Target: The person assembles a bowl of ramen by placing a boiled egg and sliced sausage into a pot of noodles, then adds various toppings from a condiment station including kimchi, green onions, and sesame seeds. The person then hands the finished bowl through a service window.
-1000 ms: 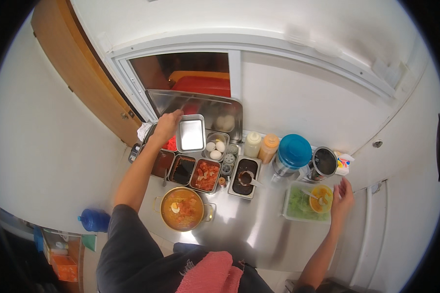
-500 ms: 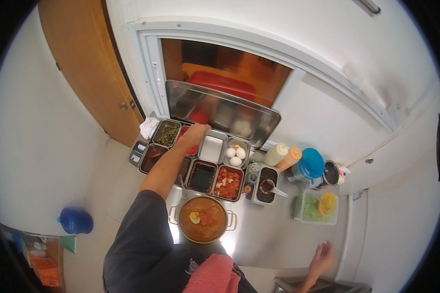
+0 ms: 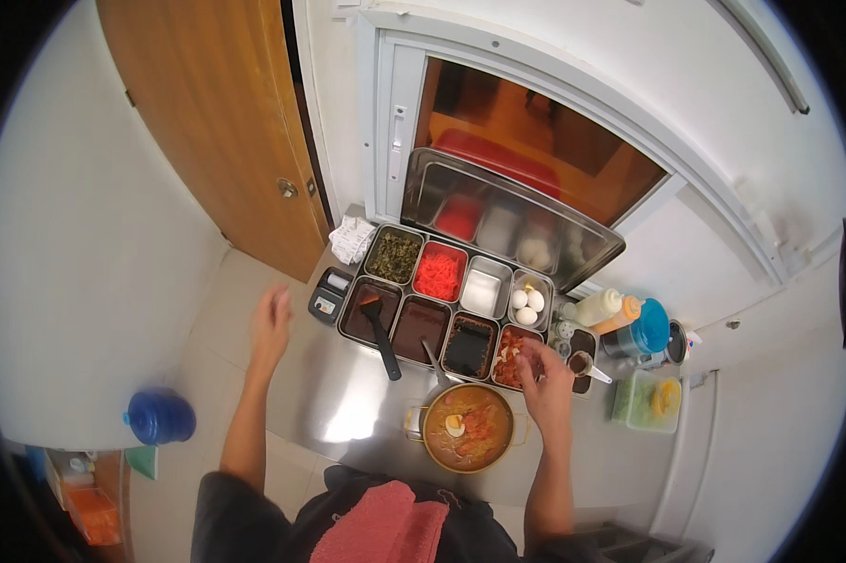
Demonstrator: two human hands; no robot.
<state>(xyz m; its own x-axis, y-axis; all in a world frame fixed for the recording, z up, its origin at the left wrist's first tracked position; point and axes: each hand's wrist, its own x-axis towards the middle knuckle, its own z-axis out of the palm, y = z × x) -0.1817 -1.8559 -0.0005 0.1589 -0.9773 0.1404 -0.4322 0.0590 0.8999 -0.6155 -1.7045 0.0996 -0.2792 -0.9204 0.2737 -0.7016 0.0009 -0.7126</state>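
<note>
The right hand's point(image 3: 548, 383) grip is curling near red topping point(image 3: 508, 360), beyond the pot point(image 3: 468, 470); whether it is pinching anything, I cannot tell. The left hand point(image 3: 272, 324) is hovering well left of the pot, finger closure unclear. The pot is sitting on the worktop point(image 3: 346, 413); the right forearm point(image 3: 549, 469), running beside it, could bump its handle point(image 3: 524, 433) and spill soup point(image 3: 484, 454).

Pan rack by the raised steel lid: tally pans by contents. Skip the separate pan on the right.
Brown sauce: 2
Near-black liquid: 1
Dark green bits: 1
Red shreds: 1
Orange-red pieces: 1
Eggs: 1
Silver pan, no food seen: 1
Total: 8 pans
</note>
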